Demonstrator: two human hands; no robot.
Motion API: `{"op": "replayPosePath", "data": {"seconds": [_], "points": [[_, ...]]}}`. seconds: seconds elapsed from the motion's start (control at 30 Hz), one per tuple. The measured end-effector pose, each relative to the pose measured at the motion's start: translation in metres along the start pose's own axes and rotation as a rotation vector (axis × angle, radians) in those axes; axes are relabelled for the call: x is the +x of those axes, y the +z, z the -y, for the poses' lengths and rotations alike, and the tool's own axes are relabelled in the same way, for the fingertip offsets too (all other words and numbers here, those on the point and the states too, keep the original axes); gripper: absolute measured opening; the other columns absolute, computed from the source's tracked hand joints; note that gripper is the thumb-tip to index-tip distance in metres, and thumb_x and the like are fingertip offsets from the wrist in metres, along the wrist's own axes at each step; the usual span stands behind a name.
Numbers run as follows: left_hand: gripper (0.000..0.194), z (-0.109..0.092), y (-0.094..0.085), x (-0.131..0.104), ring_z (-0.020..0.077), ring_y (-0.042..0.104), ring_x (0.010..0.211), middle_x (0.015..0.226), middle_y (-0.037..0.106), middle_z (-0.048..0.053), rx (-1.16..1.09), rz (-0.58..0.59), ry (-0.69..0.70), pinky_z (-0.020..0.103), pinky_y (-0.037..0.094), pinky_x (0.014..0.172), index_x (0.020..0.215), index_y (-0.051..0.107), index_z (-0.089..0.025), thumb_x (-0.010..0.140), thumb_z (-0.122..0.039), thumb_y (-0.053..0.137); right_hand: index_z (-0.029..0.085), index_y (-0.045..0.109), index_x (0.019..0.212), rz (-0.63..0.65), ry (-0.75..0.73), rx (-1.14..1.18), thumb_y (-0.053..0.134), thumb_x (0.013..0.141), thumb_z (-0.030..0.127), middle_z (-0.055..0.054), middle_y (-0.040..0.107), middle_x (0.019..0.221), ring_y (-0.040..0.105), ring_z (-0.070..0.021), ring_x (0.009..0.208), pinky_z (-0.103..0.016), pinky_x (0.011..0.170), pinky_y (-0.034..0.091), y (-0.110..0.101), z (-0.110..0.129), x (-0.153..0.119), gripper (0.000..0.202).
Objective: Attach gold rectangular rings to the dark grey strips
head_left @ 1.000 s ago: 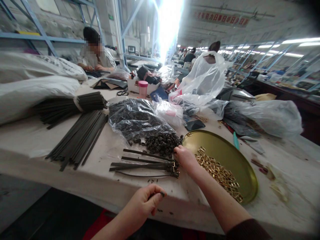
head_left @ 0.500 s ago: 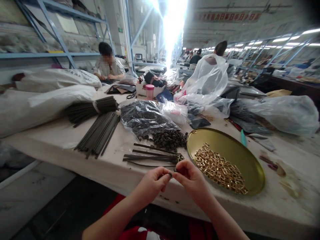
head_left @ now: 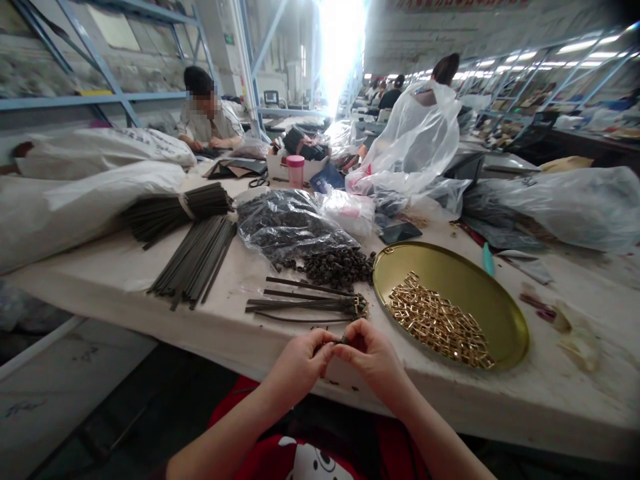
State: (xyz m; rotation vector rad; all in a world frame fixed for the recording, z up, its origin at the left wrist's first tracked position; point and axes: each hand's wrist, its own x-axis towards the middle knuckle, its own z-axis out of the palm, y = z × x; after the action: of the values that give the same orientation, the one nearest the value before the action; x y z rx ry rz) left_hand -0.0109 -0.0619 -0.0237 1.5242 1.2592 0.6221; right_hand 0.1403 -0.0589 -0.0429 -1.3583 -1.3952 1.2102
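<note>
Close together at the table's front edge, my left hand (head_left: 306, 353) and my right hand (head_left: 373, 350) pinch at a small dark piece (head_left: 343, 340) between their fingertips. Fingers cover most of it; it looks like the end of a dark strap or a loop, I cannot tell which. Just beyond the hands lie several dark straps with gold buckles (head_left: 359, 305) on their right ends. Behind those is a pile of small black loops (head_left: 340, 267), spilling from a clear plastic bag (head_left: 295, 223). Right of my right hand, a gold tray (head_left: 500, 300) holds many gold rectangular buckles (head_left: 440, 323).
Dark strips (head_left: 195, 260) lie loose at the left, by a tied bundle (head_left: 175, 210). White sacks (head_left: 95, 207) line the left side. A pink-lidded jar (head_left: 295, 172) and a dark phone-like slab (head_left: 401, 232) stand farther back. Another person (head_left: 210, 120) sits across the table.
The view has tilted slightly down. My hands stay together, and the left fingertips have closed in against the right ones around the small dark piece.
</note>
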Motion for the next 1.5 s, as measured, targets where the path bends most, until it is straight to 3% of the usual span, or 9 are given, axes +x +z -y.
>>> {"op": "replayPosePath", "data": {"seconds": [0.23,0.47,0.77,0.93,1.13,1.23,1.37,1.5], "points": [[0.028,0.003,0.000,0.005,0.0109,0.046,0.053,0.056,0.050,-0.004,0.077,-0.005,-0.008,0.020,0.033,0.052,0.086,0.063,-0.015,0.083,-0.034,0.042,0.019,0.049,0.062,-0.032,-0.043,0.005,0.065,0.066,0.029,0.006,0.044,0.054,0.041,-0.0096,0.050,-0.020,0.046,0.035,0.002,-0.005,0.003,0.020],[0.023,0.008,0.000,0.007,0.0143,0.051,0.061,0.063,0.058,0.000,0.182,-0.036,0.006,0.022,0.034,0.057,0.081,0.063,-0.017,0.080,-0.022,0.041,0.019,0.057,0.072,0.015,-0.294,-0.220,0.052,0.078,0.018,-0.002,0.057,0.072,0.054,-0.0149,0.069,-0.025,0.061,0.044,0.005,-0.008,0.003,0.008],[0.026,0.011,-0.001,0.010,0.0117,0.047,0.056,0.059,0.053,-0.002,-0.086,-0.070,-0.058,0.021,0.037,0.056,0.088,0.062,-0.013,0.077,-0.017,0.039,0.021,0.058,0.084,-0.025,-0.372,-0.358,0.051,0.080,0.016,-0.004,0.059,0.079,0.057,-0.0165,0.074,-0.029,0.065,0.048,0.011,-0.010,0.004,0.010],[0.029,0.014,0.002,0.008,0.0103,0.043,0.054,0.062,0.052,-0.002,-0.188,-0.107,-0.055,0.021,0.036,0.054,0.100,0.058,-0.013,0.078,-0.018,0.039,0.021,0.058,0.083,-0.084,-0.293,-0.303,0.052,0.079,0.020,-0.004,0.059,0.080,0.057,-0.0169,0.073,-0.029,0.065,0.048,0.015,-0.011,0.005,0.008],[0.038,0.013,0.005,0.005,0.0068,0.035,0.046,0.053,0.038,-0.008,-0.339,-0.126,-0.139,0.018,0.029,0.045,0.113,0.046,-0.012,0.076,-0.020,0.042,0.019,0.055,0.081,-0.123,-0.036,0.074,0.059,0.074,0.031,-0.001,0.061,0.069,0.057,-0.0149,0.062,-0.026,0.058,0.047,0.017,-0.011,0.001,0.014],[0.032,0.009,0.004,0.005,0.0047,0.027,0.040,0.050,0.034,-0.010,-0.477,-0.055,-0.249,0.016,0.020,0.039,0.103,0.050,-0.011,0.076,-0.028,0.044,0.019,0.055,0.081,-0.157,-0.024,0.127,0.059,0.074,0.033,0.000,0.060,0.069,0.058,-0.0147,0.063,-0.025,0.058,0.047,0.018,-0.011,-0.005,0.016],[0.021,0.006,0.003,0.004,0.0037,0.019,0.037,0.047,0.028,-0.012,-0.559,0.015,-0.347,0.017,0.013,0.037,0.082,0.049,-0.015,0.074,-0.034,0.047,0.020,0.055,0.083,-0.233,-0.165,-0.036,0.057,0.077,0.028,-0.001,0.059,0.075,0.056,-0.0153,0.067,-0.027,0.061,0.047,0.020,-0.011,-0.013,0.010],[0.016,0.002,0.006,-0.002,0.0062,0.032,0.045,0.051,0.037,-0.008,-0.373,-0.096,-0.205,0.018,0.027,0.044,0.072,0.048,-0.015,0.075,-0.031,0.047,0.021,0.055,0.082,-0.249,-0.234,-0.083,0.056,0.078,0.025,-0.001,0.056,0.075,0.054,-0.0153,0.069,-0.027,0.062,0.046,0.022,-0.010,-0.017,0.006]]}}
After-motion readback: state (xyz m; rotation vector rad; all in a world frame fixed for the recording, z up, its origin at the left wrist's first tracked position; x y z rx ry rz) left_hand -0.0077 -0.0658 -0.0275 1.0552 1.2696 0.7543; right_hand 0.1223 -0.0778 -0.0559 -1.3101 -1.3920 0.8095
